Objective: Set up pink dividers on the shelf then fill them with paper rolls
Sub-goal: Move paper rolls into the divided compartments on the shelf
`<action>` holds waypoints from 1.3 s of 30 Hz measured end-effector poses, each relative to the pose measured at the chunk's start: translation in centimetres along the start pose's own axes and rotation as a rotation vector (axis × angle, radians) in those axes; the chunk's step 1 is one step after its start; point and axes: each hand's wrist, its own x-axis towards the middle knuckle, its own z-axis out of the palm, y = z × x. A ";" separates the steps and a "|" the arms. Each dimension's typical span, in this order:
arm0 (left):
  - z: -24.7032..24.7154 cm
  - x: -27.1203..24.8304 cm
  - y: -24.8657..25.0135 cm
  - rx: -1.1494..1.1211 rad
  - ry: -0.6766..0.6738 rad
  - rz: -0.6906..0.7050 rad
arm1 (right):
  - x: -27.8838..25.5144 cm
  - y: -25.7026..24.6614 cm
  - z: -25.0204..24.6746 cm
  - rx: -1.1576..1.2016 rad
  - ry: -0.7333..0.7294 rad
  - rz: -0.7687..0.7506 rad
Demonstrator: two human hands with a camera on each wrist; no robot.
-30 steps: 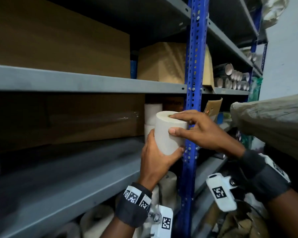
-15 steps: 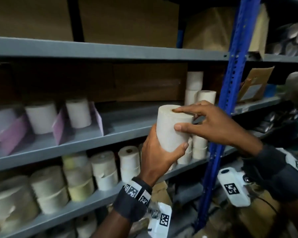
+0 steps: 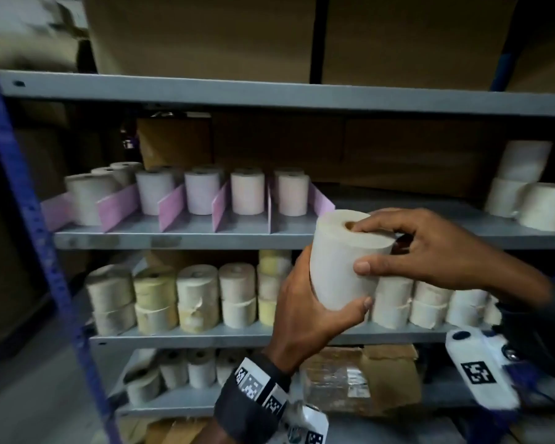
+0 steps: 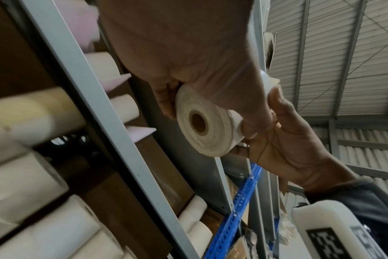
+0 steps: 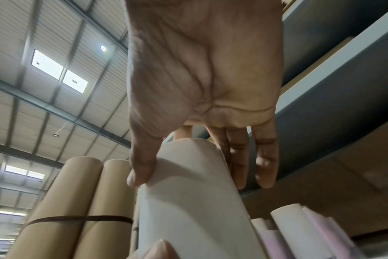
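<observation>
A white paper roll is held upright in front of the middle shelf. My left hand grips it from below and behind. My right hand pinches its top rim and side, thumb on the side wall. Several pink dividers stand in a row on the left part of that shelf, with paper rolls set between them. The shelf space right of the last divider lies behind the held roll.
Stacked white rolls sit at the shelf's right end. The shelf below holds several cream and yellow rolls. Cardboard boxes fill the top shelf. A blue upright post runs down the left. A wrapped parcel lies on the lowest shelf.
The view has swung left along the shelves, bringing the pink dividers and their rolls into sight. Both hands carried the same roll leftward; the grip is unchanged.
</observation>
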 end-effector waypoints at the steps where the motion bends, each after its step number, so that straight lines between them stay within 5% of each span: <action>1: -1.3 -0.3 -0.1 0.011 0.017 0.004 | 0.5 -0.9 0.9 0.016 -0.006 -0.016; 15: -23.1 -6.7 -2.3 0.235 0.174 -0.049 | 9.8 -14.1 17.2 0.198 -0.085 -0.212; 24: -29.1 -9.5 -3.5 0.616 0.336 0.028 | 15.3 -19.7 22.6 0.167 0.005 -0.168; 30: -30.0 -9.5 -6.6 0.898 0.147 0.172 | 20.0 -20.8 23.6 0.021 0.096 -0.155; 39: -31.7 -4.8 -10.9 1.017 0.004 0.053 | 27.1 -20.3 24.5 -0.054 0.103 -0.141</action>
